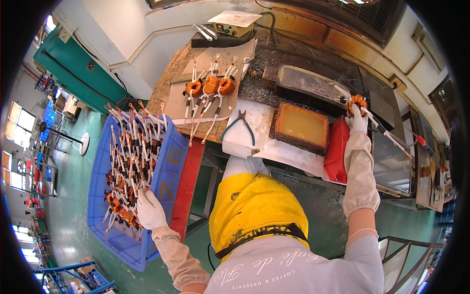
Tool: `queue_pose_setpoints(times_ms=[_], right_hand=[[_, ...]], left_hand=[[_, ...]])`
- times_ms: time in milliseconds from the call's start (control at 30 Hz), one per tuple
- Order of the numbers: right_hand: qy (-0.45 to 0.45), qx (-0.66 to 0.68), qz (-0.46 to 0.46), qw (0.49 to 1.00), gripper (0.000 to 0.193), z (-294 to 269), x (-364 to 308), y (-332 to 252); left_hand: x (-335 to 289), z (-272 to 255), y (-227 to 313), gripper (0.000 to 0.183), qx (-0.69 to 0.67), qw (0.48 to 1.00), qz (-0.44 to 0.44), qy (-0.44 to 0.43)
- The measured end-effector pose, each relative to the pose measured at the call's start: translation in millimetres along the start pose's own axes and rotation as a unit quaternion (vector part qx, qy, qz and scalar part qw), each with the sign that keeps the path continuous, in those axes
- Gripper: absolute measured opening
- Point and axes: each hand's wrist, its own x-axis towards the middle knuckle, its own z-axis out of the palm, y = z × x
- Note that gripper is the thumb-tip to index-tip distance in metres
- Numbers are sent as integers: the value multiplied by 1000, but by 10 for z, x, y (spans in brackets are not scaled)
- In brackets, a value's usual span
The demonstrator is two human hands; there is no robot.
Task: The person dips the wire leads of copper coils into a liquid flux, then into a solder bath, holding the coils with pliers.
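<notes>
Workshop bench (254, 122), green floor. Left hand (149, 210) reaching into blue crate (169, 166), gripping coil there; right hand (359, 119) clenching copper coil (358, 102) above dark tray (306, 84).

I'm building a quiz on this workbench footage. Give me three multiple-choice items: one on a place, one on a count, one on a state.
1. Where is the left hand?
A. in the blue crate
B. on the pliers
C. on the red container

2. How many copper coils lie on the cardboard sheet?
A. one
B. three
C. six

3. What is the right hand doing?
A. resting flat
B. holding a copper coil up
C. gripping the pliers

Answers:
1 A, the glove sits among the crate's wired coils.
2 B, three lie side by side.
3 B, its fingers close around one coil over the dark tray.
</notes>
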Motion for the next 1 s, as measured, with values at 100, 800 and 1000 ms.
queue_pose_setpoints(times_ms=[100,800,1000], right_hand=[[-1,-3,-1,1000,44,-13,2,-2],[-8,0,-9,1000,40,-4,1,8],[-25,4,-4,1000,39,-23,10,10]], left_hand=[[7,-7,17,31,6,1000,-2,-1],[0,-3,9,33,14,1000,-12,-10],[-4,-25,19,33,18,1000,-18,-14]])
